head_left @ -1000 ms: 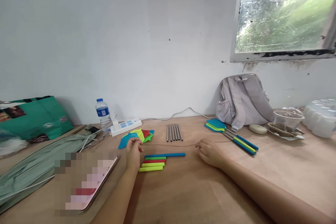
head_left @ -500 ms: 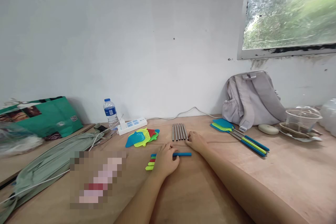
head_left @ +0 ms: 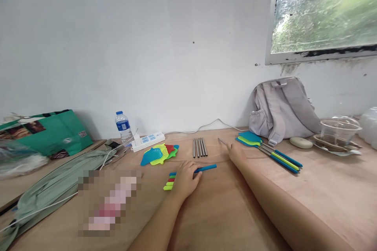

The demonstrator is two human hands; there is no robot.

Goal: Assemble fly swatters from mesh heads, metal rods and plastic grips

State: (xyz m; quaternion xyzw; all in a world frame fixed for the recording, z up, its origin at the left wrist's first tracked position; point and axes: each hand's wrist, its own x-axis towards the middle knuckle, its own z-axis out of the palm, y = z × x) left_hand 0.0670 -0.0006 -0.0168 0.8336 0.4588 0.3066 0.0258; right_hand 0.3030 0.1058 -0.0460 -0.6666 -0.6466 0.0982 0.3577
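Note:
My left hand [head_left: 187, 175] is closed on a blue handle [head_left: 209, 167], whose right end sticks out past the thumb and tilts up slightly. Beneath and beside that hand lie several coloured handles [head_left: 169, 184] in green, red and yellow, partly hidden. In my right hand [head_left: 235, 155], fingers closed, is a thin metal tube [head_left: 222, 141], its tip pointing up and left. A row of several metal tubes [head_left: 200, 148] lies between the hands, farther back. Left of the row are fly swatter heads [head_left: 160, 154] in blue, yellow, red and green.
Fly swatters with rods and handles [head_left: 273, 153] lie at right, before a grey backpack [head_left: 282, 111]. A power strip [head_left: 149, 141] and water bottle [head_left: 123, 125] stand back left. A grey-green cloth bag [head_left: 59, 184] lies left; a plastic cup [head_left: 338, 131] is far right.
My right hand has taken one metal tube from the right end of the row and moved right with it. The blue handle's right end has risen in my left hand.

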